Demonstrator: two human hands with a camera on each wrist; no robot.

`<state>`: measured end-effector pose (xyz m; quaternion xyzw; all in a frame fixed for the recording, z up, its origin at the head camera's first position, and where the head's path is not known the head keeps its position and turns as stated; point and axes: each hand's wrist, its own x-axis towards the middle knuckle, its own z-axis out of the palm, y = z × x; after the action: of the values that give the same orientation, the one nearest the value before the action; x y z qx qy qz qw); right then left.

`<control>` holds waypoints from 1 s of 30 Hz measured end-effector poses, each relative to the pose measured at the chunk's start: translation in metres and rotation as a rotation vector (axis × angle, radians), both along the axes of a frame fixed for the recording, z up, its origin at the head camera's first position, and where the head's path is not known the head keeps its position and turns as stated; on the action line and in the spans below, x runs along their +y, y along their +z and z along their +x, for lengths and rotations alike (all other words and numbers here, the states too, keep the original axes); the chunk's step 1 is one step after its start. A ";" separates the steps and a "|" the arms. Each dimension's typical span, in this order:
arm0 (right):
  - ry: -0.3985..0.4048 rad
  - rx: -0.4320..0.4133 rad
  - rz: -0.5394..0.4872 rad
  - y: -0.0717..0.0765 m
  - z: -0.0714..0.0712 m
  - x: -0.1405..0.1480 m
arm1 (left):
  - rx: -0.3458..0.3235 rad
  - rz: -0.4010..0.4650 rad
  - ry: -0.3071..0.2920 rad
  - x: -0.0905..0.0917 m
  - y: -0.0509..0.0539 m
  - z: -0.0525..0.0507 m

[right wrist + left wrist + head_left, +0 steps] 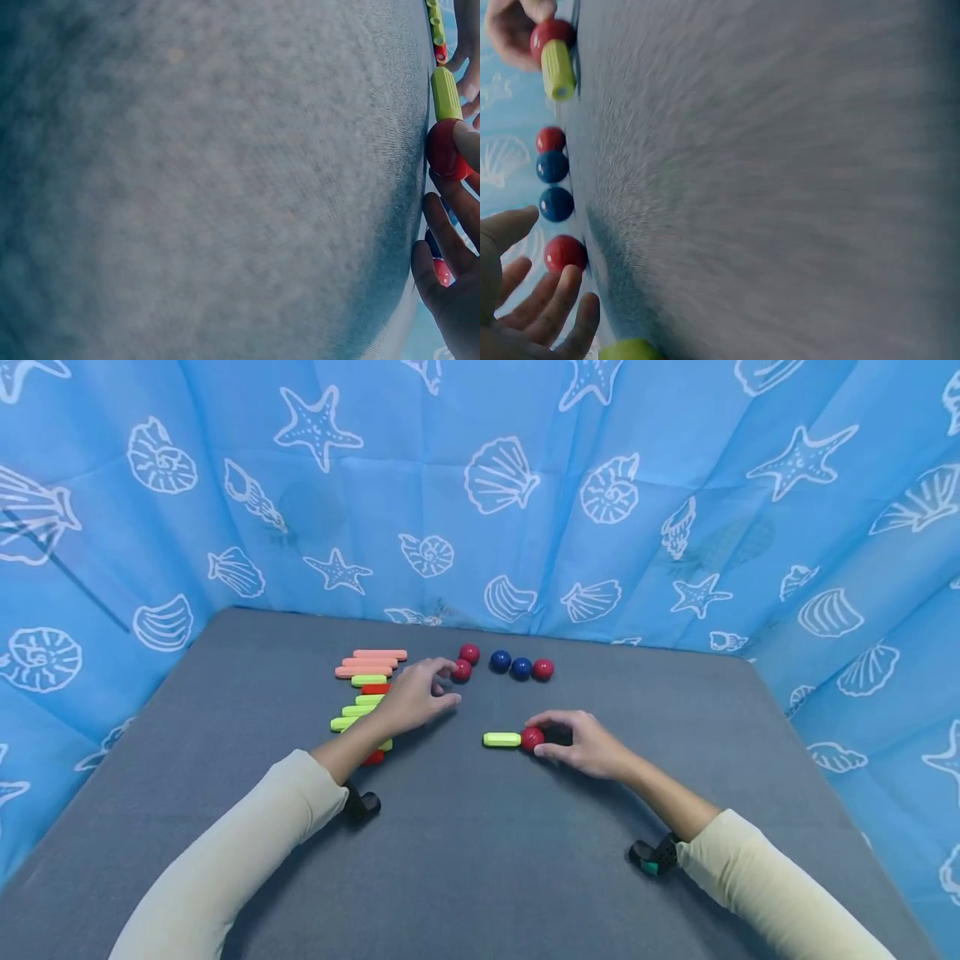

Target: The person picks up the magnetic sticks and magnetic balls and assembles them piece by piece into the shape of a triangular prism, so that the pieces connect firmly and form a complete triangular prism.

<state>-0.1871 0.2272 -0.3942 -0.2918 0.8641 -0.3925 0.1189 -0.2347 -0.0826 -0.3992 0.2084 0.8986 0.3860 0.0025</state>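
Observation:
The right hand [588, 745] pinches a red ball [532, 739] between thumb and fingers, near the middle of the table. A short yellow-green stick [502, 739] lies end-on against that ball's left side; the right wrist view shows the same stick [446, 94] meeting the ball [444, 149]. Farther back and left, the left hand [414, 695] hovers with thumb and fingers spread, its fingertips beside the nearer of two red balls [461, 671]. In the left wrist view the left hand [536, 300] holds nothing, and a red ball [565, 253] sits just beyond its fingers.
Left of and under the left forearm lie several sticks: salmon [367, 663], yellow-green [360, 712] and red [375, 689]. Behind the right hand two blue balls [521, 668] and a red ball [543, 669] stand in a row. A blue shell-patterned curtain [450, 485] borders the grey table [480, 877].

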 end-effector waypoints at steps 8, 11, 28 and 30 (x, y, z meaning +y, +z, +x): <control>-0.015 -0.012 0.012 -0.001 0.000 0.001 | -0.067 -0.068 0.212 0.012 -0.002 -0.024; -0.010 -0.005 0.016 0.000 0.000 0.000 | -0.081 -0.101 0.220 0.014 0.000 -0.029; -0.002 -0.011 0.014 0.000 -0.003 0.001 | -0.118 -0.119 -0.009 -0.005 -0.003 -0.018; -0.006 -0.021 0.008 0.000 -0.004 0.001 | -0.132 -0.125 -0.050 -0.008 -0.002 -0.013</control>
<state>-0.1911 0.2282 -0.3943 -0.2845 0.8652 -0.3925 0.1280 -0.2477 -0.0910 -0.4016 0.2045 0.9133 0.3421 0.0844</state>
